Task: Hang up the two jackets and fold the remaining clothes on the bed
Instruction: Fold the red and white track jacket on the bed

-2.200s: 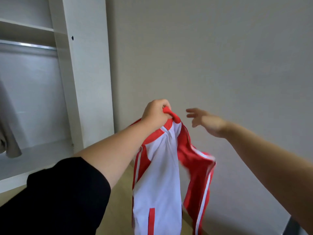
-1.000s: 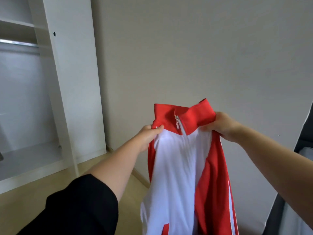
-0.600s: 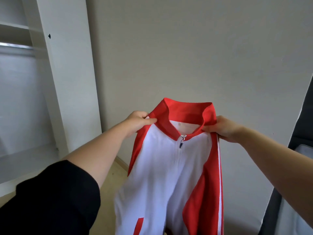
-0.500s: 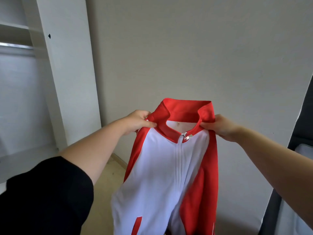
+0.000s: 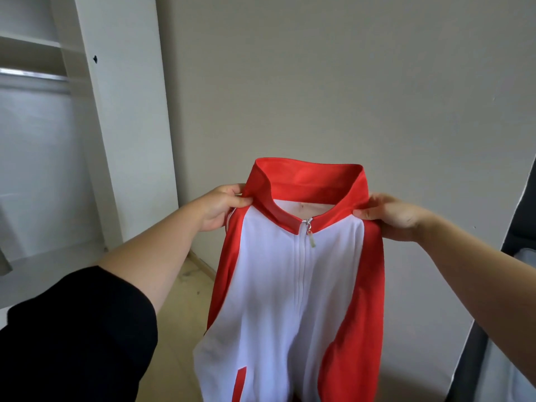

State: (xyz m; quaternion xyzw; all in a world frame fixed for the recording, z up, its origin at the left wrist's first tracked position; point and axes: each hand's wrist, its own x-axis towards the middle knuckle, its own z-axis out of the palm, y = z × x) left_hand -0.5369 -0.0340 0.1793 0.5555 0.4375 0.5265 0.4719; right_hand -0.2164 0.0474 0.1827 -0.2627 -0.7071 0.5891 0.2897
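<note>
A red and white zip jacket [image 5: 293,291] hangs in front of me, its front facing me and the zip closed up to the red stand-up collar. My left hand [image 5: 220,207] pinches the jacket's left shoulder beside the collar. At the other shoulder my right hand [image 5: 388,216] pinches the fabric at the same height. The jacket's lower part runs out of the bottom of the frame. No hanger is in view.
An open white wardrobe [image 5: 121,117] stands at the left, with a metal hanging rail [image 5: 32,74] and a shelf above it. A grey garment edge [image 5: 4,256] shows at the far left. A plain wall lies ahead; a dark frame [image 5: 493,256] runs down the right edge.
My left hand held the bunched jacket alone; my right hand then took hold near the collar. Both hands spread the jacket open by the shoulders, its front now facing me.
</note>
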